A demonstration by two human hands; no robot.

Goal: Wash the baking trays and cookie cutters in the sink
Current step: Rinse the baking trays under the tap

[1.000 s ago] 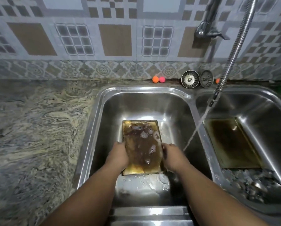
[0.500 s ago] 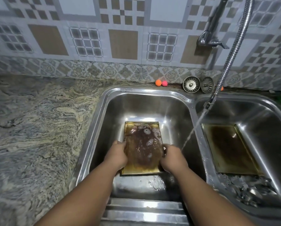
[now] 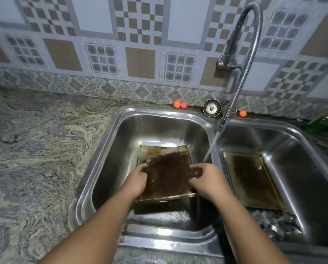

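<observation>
- Since the frame half a second before, we saw the baking tray (image 3: pixel 169 174) come up off the floor of the left basin (image 3: pixel 110 149): its near edge now stood raised with a dark gap beneath, and the pale shapes that had lain on it no longer showed
- We found the left hand (image 3: pixel 137 181) gripping the tray's left edge, fingers curled over the rim
- The right hand (image 3: pixel 207 181) held the right edge, thumb and fingers curled round it
- The tray's surface was dark brown and stained, tilted towards the far wall of the basin
- We noted the water stream (image 3: pixel 210 147) falling from the flexible tap hose (image 3: pixel 243 77) just beside the tray's right far corner
- A second tray (image 3: pixel 252 183) lay flat in the right basin (image 3: pixel 292 159), with small shiny pieces (image 3: pixel 273 223) heaped at its near end, too blurred for us to name
- Behind the sink we counted an orange ball (image 3: pixel 176 104) touching a pink ball (image 3: pixel 183 105), a metal strainer (image 3: pixel 212 108) and another orange ball (image 3: pixel 242 113)
- The marbled countertop (image 3: pixel 35 149) stretched to the left
</observation>
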